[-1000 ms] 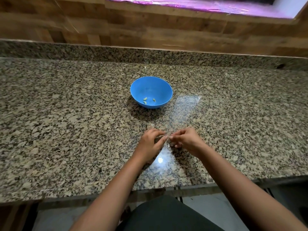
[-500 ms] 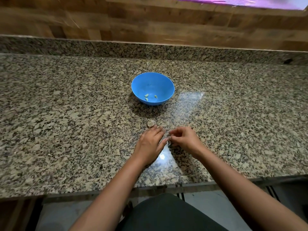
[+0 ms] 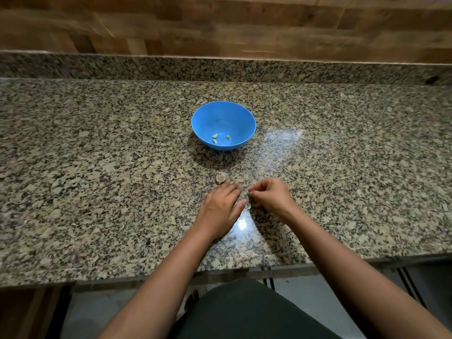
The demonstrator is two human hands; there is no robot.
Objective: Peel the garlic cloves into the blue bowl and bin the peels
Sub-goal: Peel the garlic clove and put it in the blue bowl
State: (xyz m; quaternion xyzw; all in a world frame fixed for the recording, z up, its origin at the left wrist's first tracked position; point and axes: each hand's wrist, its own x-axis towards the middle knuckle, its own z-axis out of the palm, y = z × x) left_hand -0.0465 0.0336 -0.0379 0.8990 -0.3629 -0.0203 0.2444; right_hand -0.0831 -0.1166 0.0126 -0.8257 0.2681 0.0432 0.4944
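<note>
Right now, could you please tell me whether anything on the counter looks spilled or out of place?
Nothing stands out. The blue bowl sits upright with three peeled cloves inside, and the garlic piece lies on the counter by the left hand.

Centre: plain blue bowl (image 3: 223, 118) holding pale yellow-green peeled garlic cloves (image 3: 214, 136). Bench (image 3: 97, 167): granite speckled black, grey and beige, with white glare patches. Below the bowl: beige-grey garlic bulb remnant (image 3: 220, 178) and whitish garlic clove (image 3: 248, 206). Top of frame: brown wood-grain wall (image 3: 220, 25). Bottom centre: dark garment (image 3: 244, 311).
</note>
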